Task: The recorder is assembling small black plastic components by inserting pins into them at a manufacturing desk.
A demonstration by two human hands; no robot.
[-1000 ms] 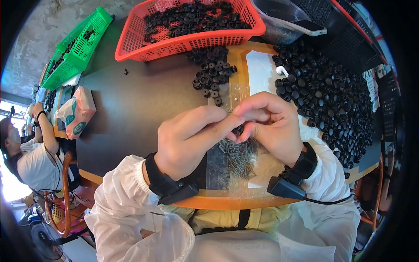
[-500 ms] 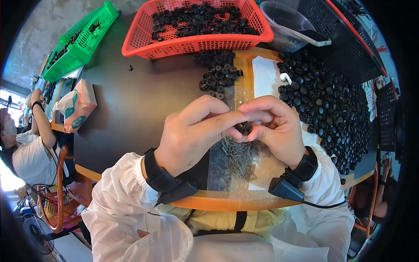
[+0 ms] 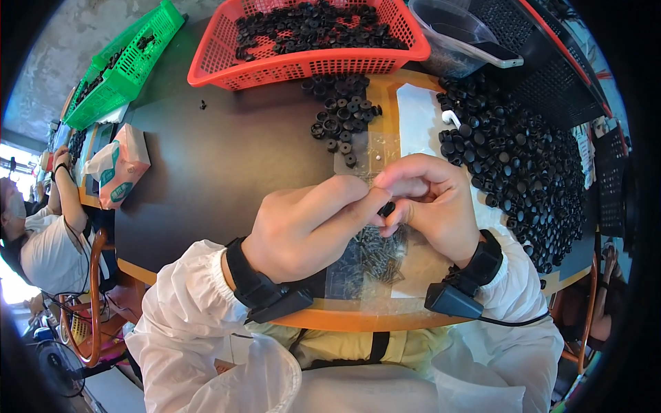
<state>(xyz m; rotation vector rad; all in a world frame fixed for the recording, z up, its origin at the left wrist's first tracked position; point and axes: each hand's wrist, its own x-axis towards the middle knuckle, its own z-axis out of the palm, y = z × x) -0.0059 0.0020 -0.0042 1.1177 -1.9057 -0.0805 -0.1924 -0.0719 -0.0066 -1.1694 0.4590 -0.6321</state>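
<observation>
My left hand (image 3: 303,224) and my right hand (image 3: 441,210) meet over the front of the table, fingers bent and fingertips together. Between them sits a small black plastic part (image 3: 387,208), mostly covered by the fingers; the right thumb and fingers grip it. The left fingers are pinched at its upper side, and what they hold, if anything, is hidden. Just below the hands, a heap of thin metal springs (image 3: 383,260) lies on clear plastic film. Black round caps (image 3: 520,162) are piled to the right, and several black ring-shaped parts (image 3: 342,113) lie beyond the hands.
A red basket (image 3: 310,69) of black parts stands at the far side, a green basket (image 3: 131,79) far left. A tissue pack (image 3: 131,165) is at left. A phone (image 3: 499,55) rests on a clear tub (image 3: 447,62). A white earbud (image 3: 451,118) lies beside the caps. Another person sits left.
My left hand has turned, its fingers curling more and drawing back slightly from the black part. The right hand stays almost in place, still around the part.
</observation>
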